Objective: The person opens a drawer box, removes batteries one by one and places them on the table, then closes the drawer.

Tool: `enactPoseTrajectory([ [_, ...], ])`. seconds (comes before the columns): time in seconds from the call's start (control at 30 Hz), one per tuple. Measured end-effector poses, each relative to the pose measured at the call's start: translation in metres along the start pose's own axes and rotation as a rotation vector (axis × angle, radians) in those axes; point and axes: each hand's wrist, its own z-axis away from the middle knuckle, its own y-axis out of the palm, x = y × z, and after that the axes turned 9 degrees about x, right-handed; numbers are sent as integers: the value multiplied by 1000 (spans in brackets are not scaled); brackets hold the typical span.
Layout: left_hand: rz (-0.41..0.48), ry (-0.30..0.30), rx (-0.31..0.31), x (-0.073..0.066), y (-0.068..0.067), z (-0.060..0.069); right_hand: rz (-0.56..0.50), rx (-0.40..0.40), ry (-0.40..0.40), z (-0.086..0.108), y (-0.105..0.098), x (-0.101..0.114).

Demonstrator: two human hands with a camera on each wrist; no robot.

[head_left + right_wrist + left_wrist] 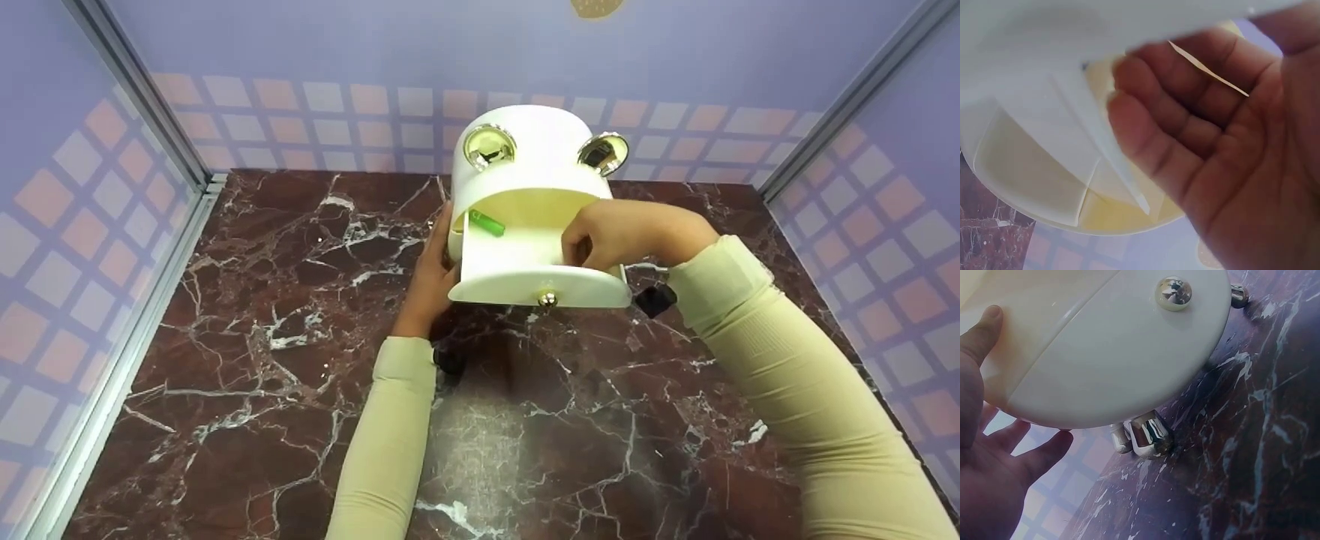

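Observation:
In the head view, a white rounded box (527, 139) with two shiny gold domes stands with its drawer (543, 283) pulled out. A small green cylinder (487, 223) lies at the drawer's left side. My left hand (433, 274) rests against the box's left side. In the left wrist view its thumb lies on the white shell (1089, 377) and its spread fingers (1044, 458) touch the curved edge. My right hand (619, 234) reaches into the drawer's right part with curled fingers. From the right wrist, those fingers (1145, 132) sit close to a white panel; whatever they pinch is hidden.
Dark red marbled table (300, 390) lies under the box. Purple walls with pink and white squares (277, 127) stand at the back and both sides. Shiny metal feet (1151, 436) show beneath the box in the left wrist view.

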Motion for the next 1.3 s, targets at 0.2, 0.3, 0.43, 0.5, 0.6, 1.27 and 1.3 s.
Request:
enactPoseTrajectory([
  [0.2, -19, 4, -22, 19, 4, -3, 83, -5, 2, -2, 6, -2],
  [0.3, -21, 10, -21, 20, 5, -2, 70, -35, 6, -3, 8, -3],
  [0.43, -21, 7, -18, 19, 5, -2, 73, -73, -3, -3, 7, -4],
  [0.5, -21, 6, -20, 19, 4, -2, 90, -101, -18, -3, 7, -4],
  [0.6, -8, 5, -19, 18, 3, -2, 122, -151, -39, -3, 7, -5],
  [1.27, -38, 6, -1, 5, 0, 1, 361, -360, -66, 4, 23, -2],
  [1.3, -32, 3, 5, -1, -1, 3, 366, -360, -61, 4, 23, -2],
])
